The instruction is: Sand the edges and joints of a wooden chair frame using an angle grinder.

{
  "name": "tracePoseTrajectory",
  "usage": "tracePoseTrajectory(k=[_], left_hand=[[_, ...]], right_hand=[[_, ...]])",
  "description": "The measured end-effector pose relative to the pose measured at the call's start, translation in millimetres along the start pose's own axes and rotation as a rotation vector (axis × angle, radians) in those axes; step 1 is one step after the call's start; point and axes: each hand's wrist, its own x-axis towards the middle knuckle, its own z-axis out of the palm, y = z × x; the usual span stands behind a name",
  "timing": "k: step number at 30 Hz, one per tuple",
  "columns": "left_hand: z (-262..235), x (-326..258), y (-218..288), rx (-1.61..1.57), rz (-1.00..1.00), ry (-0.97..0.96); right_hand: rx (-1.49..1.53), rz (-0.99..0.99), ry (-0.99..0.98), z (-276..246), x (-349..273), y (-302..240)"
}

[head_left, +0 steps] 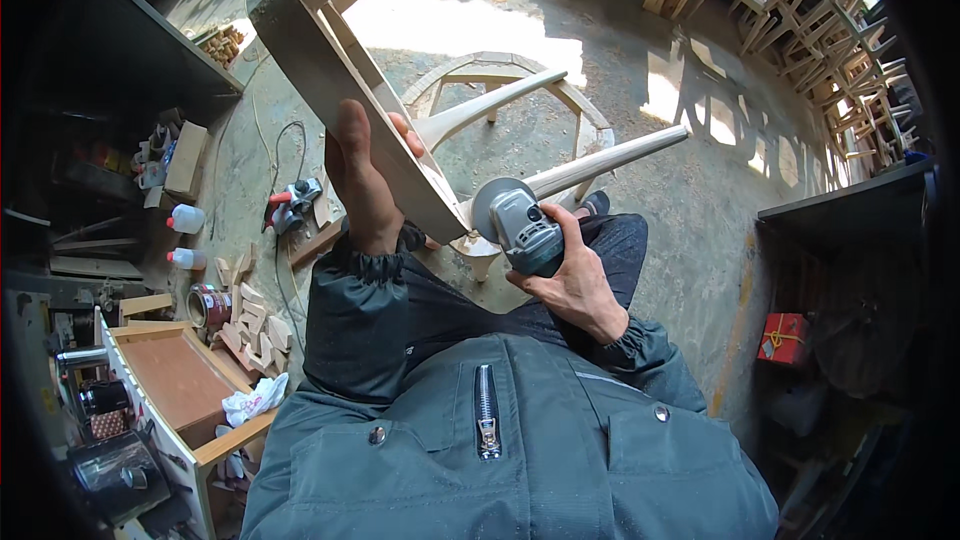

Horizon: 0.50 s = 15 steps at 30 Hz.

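Head | left hand: closed over one side of wooden frame | right hand: wrapped round grinder, disc at frame's near corner | wooden frame: tilted above floor

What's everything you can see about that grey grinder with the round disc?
The grey grinder has a round grey disc, a silvery metal-looking head, dark slots and a darker body. The person's right hand grips it, tilted. The disc is beside the near end of the pale wooden frame; I can't tell whether it touches or spins.
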Motion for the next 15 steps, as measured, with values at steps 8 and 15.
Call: tracePoseTrajectory(k=[8, 15], left_hand=[[8, -4, -2, -0.059, 0.026, 0.008], [3, 2, -2, -0.059, 0.023, -0.006]], right_hand=[[-0.016, -0.006, -0.043, -4, 2, -3], [-0.166, 0.035, 0.011, -13, -6, -4]])
